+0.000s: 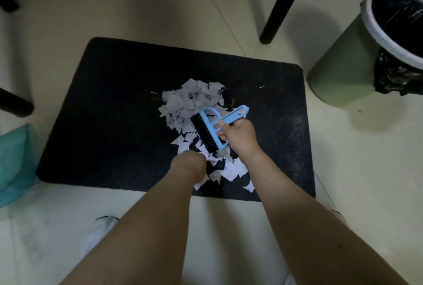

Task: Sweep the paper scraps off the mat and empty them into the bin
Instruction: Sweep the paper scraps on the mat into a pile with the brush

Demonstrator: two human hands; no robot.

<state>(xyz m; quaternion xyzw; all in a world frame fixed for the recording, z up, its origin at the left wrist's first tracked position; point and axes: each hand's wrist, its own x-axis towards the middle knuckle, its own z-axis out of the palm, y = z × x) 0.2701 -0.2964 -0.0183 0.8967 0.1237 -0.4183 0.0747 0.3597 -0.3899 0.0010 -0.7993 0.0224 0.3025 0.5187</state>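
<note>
Scraps (pixel 190 101) by brush (pixel 210 129), gripped: R hand (pixel 238 136)

Black furniture legs (pixel 283 3) stand on the pale tiled floor (pixel 137 5); a teal bag (pixel 13 161) lies at left, a white shoe (pixel 98 232) below.

Both forearms are bare and reach forward and down from the lower edge of the view, side by side. The right hand (pixel 238 133) is seen from its back, the fingers curled around a handle and the thumb on top. The left hand (pixel 188 167) is bent downward at the wrist, so its fingers are hidden and only the back shows.
</note>
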